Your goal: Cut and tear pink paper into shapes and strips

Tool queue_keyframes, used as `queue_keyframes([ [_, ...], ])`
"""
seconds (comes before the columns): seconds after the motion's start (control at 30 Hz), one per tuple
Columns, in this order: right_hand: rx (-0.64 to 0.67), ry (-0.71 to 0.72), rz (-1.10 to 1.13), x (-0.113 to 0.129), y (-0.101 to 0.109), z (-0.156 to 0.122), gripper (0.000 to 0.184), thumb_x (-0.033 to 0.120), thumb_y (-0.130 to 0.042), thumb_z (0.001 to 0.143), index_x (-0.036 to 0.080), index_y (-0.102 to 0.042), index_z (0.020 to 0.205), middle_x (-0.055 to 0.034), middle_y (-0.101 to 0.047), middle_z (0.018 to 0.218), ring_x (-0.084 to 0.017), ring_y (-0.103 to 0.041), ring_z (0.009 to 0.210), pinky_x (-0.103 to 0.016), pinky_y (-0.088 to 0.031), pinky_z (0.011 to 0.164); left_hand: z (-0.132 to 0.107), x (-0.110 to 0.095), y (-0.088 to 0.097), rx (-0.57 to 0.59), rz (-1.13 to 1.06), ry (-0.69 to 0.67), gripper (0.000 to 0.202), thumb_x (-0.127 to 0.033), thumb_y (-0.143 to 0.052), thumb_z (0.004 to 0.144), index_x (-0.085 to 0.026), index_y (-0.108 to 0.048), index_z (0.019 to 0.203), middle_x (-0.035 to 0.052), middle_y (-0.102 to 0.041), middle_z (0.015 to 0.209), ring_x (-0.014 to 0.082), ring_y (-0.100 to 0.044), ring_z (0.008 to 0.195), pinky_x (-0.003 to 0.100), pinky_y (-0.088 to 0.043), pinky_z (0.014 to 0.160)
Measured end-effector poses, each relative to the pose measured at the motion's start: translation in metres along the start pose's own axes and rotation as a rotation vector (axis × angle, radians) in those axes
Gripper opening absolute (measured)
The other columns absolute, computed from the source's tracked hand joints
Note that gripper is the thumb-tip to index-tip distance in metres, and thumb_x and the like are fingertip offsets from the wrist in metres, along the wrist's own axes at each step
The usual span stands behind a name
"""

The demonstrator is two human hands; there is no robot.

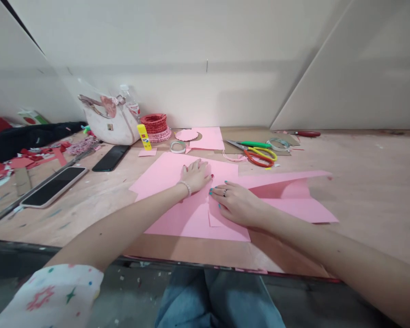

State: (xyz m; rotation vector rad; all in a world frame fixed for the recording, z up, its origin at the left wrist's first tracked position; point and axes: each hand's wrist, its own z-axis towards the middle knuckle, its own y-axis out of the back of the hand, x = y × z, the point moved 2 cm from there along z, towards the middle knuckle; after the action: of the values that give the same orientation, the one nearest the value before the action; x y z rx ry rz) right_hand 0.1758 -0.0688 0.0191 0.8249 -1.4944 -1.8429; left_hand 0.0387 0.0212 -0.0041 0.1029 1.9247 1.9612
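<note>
My left hand (195, 176) lies flat with fingers spread on a large sheet of pink paper (172, 214). To its right, my right hand (237, 200) rests palm down, fingers stretched out, on a second pink sheet (294, 207). That second sheet overlaps the right part of the first and is partly folded, its upper flap standing off the table. Neither hand grips anything. The right hand and forearm hide part of the place where the sheets overlap.
Behind the paper lie scissors (259, 155), a green-handled tool (256, 144), tape rolls (177, 146), a yellow glue stick (144, 137) and red coiled rope (153, 124). Two phones (111, 158), a white handbag (111, 123) and red scraps (23, 161) are on the left.
</note>
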Motion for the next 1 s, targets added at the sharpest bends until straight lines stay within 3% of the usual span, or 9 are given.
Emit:
queue_keyframes([
  [0.2, 0.029, -0.031, -0.013, 0.003, 0.003, 0.002, 0.028, 0.011, -0.044, 0.076, 0.009, -0.063, 0.096, -0.0124, -0.066, 0.095, -0.021, -0.058, 0.088, -0.035, -0.035, 0.086, 0.0, -0.002, 0.003, 0.004, -0.011, 0.038, 0.058, -0.054, -0.036, 0.085, -0.022, -0.033, 0.134, 0.0096, -0.024, 0.148, 0.027, -0.026, 0.133, 0.059, -0.017, 0.104],
  [0.57, 0.036, -0.078, -0.023, 0.006, 0.001, 0.002, 0.029, 0.011, -0.044, 0.076, 0.01, -0.063, 0.099, -0.012, -0.066, 0.101, -0.022, -0.058, 0.093, -0.034, -0.034, 0.085, 0.002, -0.003, 0.0, -0.06, -0.021, 0.103, 0.064, -0.061, -0.041, 0.08, -0.023, -0.037, 0.131, 0.0112, -0.026, 0.146, 0.0286, -0.027, 0.132, 0.056, -0.019, 0.105],
  [0.8, 0.023, -0.093, -0.011, 0.006, 0.0, 0.0, 0.03, 0.011, -0.043, 0.08, 0.01, -0.062, 0.103, -0.0131, -0.065, 0.105, -0.021, -0.056, 0.098, -0.035, -0.034, 0.087, -0.001, 0.004, -0.004, -0.146, -0.006, 0.06, 0.042, -0.036, -0.031, 0.091, -0.025, -0.038, 0.131, 0.0084, -0.027, 0.145, 0.0233, -0.03, 0.131, 0.045, -0.025, 0.106],
  [1.0, 0.004, -0.1, 0.0, 0.006, 0.0, -0.001, 0.03, 0.01, -0.042, 0.081, 0.011, -0.062, 0.102, -0.0125, -0.064, 0.105, -0.021, -0.057, 0.094, -0.036, -0.035, 0.086, -0.004, 0.0, -0.004, -0.155, 0.046, 0.001, 0.041, -0.032, -0.036, 0.091, -0.023, -0.04, 0.13, 0.0098, -0.027, 0.144, 0.0257, -0.033, 0.128, 0.045, -0.028, 0.104],
])
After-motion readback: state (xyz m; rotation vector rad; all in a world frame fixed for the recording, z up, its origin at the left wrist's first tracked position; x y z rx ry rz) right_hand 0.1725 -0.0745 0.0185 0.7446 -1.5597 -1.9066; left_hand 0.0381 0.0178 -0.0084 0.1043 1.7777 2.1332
